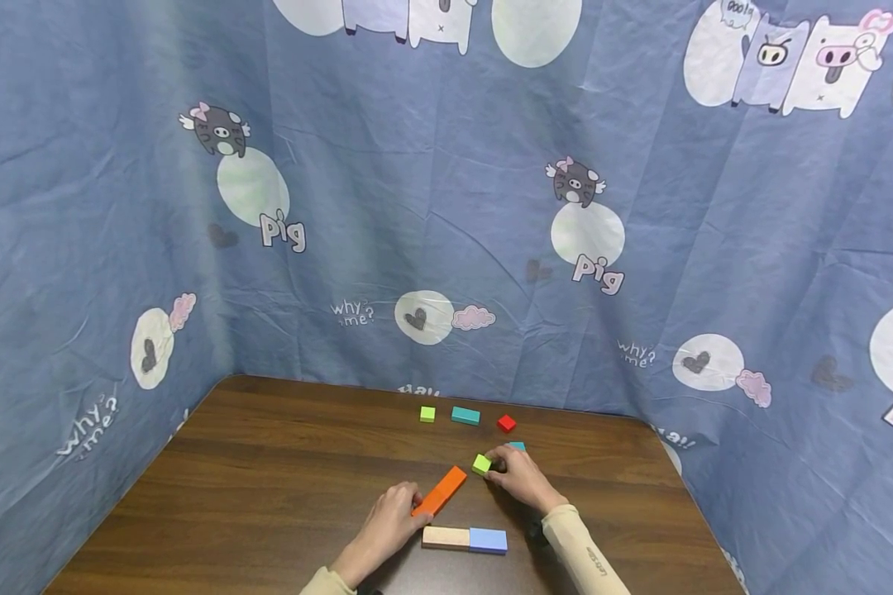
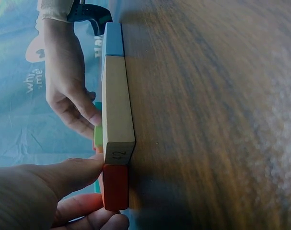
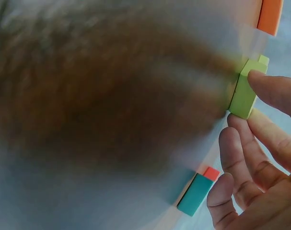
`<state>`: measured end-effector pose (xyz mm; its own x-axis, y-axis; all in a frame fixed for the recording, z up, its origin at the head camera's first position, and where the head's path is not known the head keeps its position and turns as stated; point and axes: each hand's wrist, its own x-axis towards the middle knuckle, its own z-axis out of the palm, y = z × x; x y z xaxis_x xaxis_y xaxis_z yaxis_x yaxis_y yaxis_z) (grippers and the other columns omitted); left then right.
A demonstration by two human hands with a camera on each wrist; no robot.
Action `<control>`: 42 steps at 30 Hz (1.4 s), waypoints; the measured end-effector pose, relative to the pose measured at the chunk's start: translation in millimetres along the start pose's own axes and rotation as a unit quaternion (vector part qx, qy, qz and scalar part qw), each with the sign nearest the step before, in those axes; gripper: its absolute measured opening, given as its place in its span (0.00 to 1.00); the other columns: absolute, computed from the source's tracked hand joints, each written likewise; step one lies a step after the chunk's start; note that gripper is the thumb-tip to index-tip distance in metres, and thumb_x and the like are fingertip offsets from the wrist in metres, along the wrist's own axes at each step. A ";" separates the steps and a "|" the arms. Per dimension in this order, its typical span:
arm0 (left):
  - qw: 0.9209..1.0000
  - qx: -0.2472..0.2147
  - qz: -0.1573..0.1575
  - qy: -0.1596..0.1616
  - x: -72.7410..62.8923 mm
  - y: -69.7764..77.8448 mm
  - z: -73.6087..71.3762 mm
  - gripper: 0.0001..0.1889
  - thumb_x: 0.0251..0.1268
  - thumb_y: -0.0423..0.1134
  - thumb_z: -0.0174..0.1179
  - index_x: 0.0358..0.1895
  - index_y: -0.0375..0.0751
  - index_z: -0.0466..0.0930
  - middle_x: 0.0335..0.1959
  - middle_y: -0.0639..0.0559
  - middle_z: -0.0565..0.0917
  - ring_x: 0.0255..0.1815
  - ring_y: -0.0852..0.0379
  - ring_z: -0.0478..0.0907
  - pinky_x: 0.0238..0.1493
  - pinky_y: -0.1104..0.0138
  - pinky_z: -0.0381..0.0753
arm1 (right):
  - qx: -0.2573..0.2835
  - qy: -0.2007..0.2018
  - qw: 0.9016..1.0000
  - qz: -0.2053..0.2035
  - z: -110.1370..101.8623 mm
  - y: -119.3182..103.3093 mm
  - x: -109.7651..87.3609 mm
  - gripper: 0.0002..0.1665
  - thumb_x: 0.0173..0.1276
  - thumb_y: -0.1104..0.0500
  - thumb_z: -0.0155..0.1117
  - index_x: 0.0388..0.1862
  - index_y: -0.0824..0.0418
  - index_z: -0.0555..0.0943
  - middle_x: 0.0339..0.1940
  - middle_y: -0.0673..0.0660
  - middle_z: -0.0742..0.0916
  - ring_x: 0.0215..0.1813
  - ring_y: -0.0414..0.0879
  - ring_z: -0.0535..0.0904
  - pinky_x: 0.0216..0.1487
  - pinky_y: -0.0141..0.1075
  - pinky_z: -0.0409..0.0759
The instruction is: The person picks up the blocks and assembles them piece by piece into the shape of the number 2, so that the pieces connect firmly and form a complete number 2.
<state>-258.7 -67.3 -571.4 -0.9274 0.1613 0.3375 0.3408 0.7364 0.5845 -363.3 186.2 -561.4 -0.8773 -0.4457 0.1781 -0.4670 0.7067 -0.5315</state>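
Note:
My left hand (image 1: 394, 516) pinches the near end of a long orange block (image 1: 443, 489), which lies slanted on the table. In the left wrist view the thumb and fingers are on either side of its reddish-orange end (image 2: 115, 188). My right hand (image 1: 524, 478) holds a lime green block (image 1: 480, 464) on the tabletop. The right wrist view shows the thumb on one side of this green block (image 3: 244, 96) and a finger at its lower end. A natural wood block (image 1: 446, 538) and a blue block (image 1: 488, 540) lie end to end in front of both hands.
Along the back of the brown table (image 1: 268, 463) lie a small lime block (image 1: 427, 414), a teal block (image 1: 465, 416) and a red block (image 1: 507, 424). Another teal block (image 1: 518, 445) is partly hidden behind my right hand. A blue patterned cloth (image 1: 432, 207) hangs around the table.

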 end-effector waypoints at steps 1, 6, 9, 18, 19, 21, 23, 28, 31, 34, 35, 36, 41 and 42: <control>1.000 0.000 0.000 0.000 0.0 0.1 -0.1 0.13 0.46 0.37 0.74 0.28 0.39 0.77 0.23 0.55 0.75 0.21 0.65 0.63 0.22 0.72 0.63 | -0.001 0.000 1.000 0.000 0.5 -0.6 0.2 0.16 0.60 0.59 0.70 0.46 0.62 0.82 0.39 0.53 0.83 0.37 0.41 0.77 0.37 0.33 0.76; 1.000 0.002 0.000 0.001 -0.1 0.8 -0.6 0.13 0.46 0.37 0.75 0.28 0.39 0.77 0.23 0.55 0.75 0.21 0.65 0.63 0.22 0.72 0.64 | 0.001 0.000 1.000 -0.008 3.2 -2.1 1.7 0.16 0.59 0.59 0.70 0.46 0.63 0.81 0.39 0.54 0.82 0.37 0.41 0.77 0.37 0.32 0.76; 1.000 0.002 0.000 0.001 -0.1 1.0 -0.7 0.14 0.45 0.37 0.75 0.28 0.39 0.77 0.23 0.54 0.76 0.22 0.65 0.63 0.23 0.72 0.64 | 0.005 -0.002 1.000 -0.014 4.2 -3.2 3.1 0.16 0.59 0.60 0.70 0.45 0.64 0.81 0.39 0.55 0.83 0.37 0.41 0.78 0.37 0.31 0.77; 1.000 0.004 0.001 0.000 1.6 1.0 -1.6 0.14 0.45 0.37 0.75 0.28 0.40 0.77 0.23 0.55 0.76 0.22 0.65 0.64 0.23 0.71 0.65 | 0.025 -0.005 0.999 -0.033 6.1 -7.2 7.0 0.14 0.59 0.63 0.70 0.43 0.66 0.82 0.39 0.57 0.83 0.37 0.44 0.80 0.36 0.30 0.77; 1.000 0.004 0.002 0.002 1.8 1.1 -1.6 0.14 0.45 0.37 0.75 0.28 0.40 0.77 0.23 0.54 0.76 0.22 0.65 0.64 0.23 0.71 0.65 | 0.026 -0.006 0.999 -0.035 6.6 -7.1 7.4 0.14 0.59 0.63 0.70 0.43 0.66 0.82 0.39 0.57 0.83 0.37 0.44 0.80 0.36 0.30 0.77; 1.000 0.004 0.005 0.007 1.6 1.6 -1.8 0.14 0.44 0.37 0.75 0.28 0.40 0.76 0.23 0.54 0.76 0.22 0.65 0.64 0.22 0.71 0.64 | 0.030 -0.009 0.999 -0.033 7.6 -7.4 7.9 0.14 0.59 0.62 0.70 0.43 0.65 0.82 0.39 0.57 0.83 0.37 0.42 0.80 0.36 0.29 0.77; 1.000 0.005 0.008 0.011 1.1 2.5 -2.1 0.14 0.44 0.36 0.75 0.27 0.39 0.76 0.22 0.54 0.76 0.22 0.65 0.63 0.22 0.71 0.64 | 0.033 -0.011 0.999 -0.035 8.5 -7.0 8.4 0.14 0.60 0.62 0.70 0.43 0.65 0.82 0.39 0.56 0.83 0.37 0.40 0.79 0.36 0.29 0.77; 1.000 0.002 0.011 0.015 0.0 4.7 -3.5 0.15 0.44 0.36 0.75 0.27 0.40 0.76 0.22 0.54 0.75 0.21 0.66 0.63 0.21 0.71 0.63 | 0.033 -0.015 0.998 -0.041 8.1 -7.7 8.6 0.14 0.60 0.61 0.70 0.44 0.64 0.82 0.38 0.56 0.83 0.36 0.39 0.77 0.35 0.28 0.77; 1.000 0.001 0.010 0.013 0.1 4.9 -3.9 0.14 0.44 0.37 0.75 0.27 0.40 0.76 0.22 0.54 0.75 0.21 0.66 0.63 0.21 0.71 0.63 | 0.028 -0.017 0.999 -0.040 7.9 -8.9 9.3 0.14 0.60 0.60 0.70 0.44 0.64 0.82 0.38 0.55 0.82 0.36 0.40 0.77 0.36 0.29 0.76; 1.000 0.000 0.007 0.009 0.6 4.7 -4.1 0.14 0.45 0.37 0.75 0.27 0.40 0.76 0.22 0.54 0.75 0.21 0.66 0.63 0.21 0.71 0.63 | 0.024 -0.020 0.999 -0.037 8.6 -10.6 10.2 0.15 0.61 0.60 0.70 0.46 0.63 0.82 0.39 0.54 0.82 0.37 0.40 0.77 0.36 0.29 0.76; 1.000 0.000 0.005 0.007 0.7 4.6 -4.2 0.14 0.45 0.37 0.75 0.27 0.39 0.76 0.23 0.54 0.75 0.21 0.65 0.63 0.21 0.71 0.63 | 0.024 -0.023 0.999 -0.034 8.9 -11.0 10.6 0.15 0.61 0.59 0.69 0.46 0.62 0.82 0.39 0.54 0.82 0.37 0.40 0.77 0.36 0.29 0.76; 1.000 -0.001 0.004 0.005 0.8 4.5 -4.2 0.14 0.45 0.37 0.75 0.27 0.39 0.76 0.23 0.54 0.75 0.21 0.65 0.63 0.21 0.71 0.63 | 0.024 -0.025 0.999 -0.034 9.2 -11.4 10.7 0.15 0.61 0.59 0.69 0.46 0.62 0.82 0.39 0.54 0.82 0.37 0.40 0.77 0.36 0.29 0.76; 1.000 -0.003 -0.004 -0.003 0.4 3.5 -3.1 0.14 0.46 0.37 0.75 0.28 0.39 0.76 0.23 0.54 0.76 0.21 0.65 0.63 0.21 0.71 0.64 | 0.018 -0.031 0.999 -0.036 11.3 -11.6 11.2 0.14 0.62 0.58 0.69 0.45 0.61 0.82 0.39 0.53 0.82 0.37 0.38 0.76 0.36 0.29 0.75; 1.000 -0.002 -0.004 -0.003 0.2 3.3 -2.9 0.14 0.46 0.37 0.75 0.28 0.39 0.76 0.23 0.54 0.76 0.21 0.65 0.63 0.21 0.71 0.64 | 0.016 -0.031 0.999 -0.036 11.5 -11.8 11.2 0.14 0.62 0.58 0.69 0.45 0.61 0.82 0.39 0.53 0.82 0.37 0.39 0.76 0.37 0.30 0.75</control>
<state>-257.3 -66.7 -567.3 -0.9311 0.1594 0.3280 0.3337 0.7350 0.5903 -366.3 166.6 -562.7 -0.8323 -0.5289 0.1660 -0.5242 0.6535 -0.5460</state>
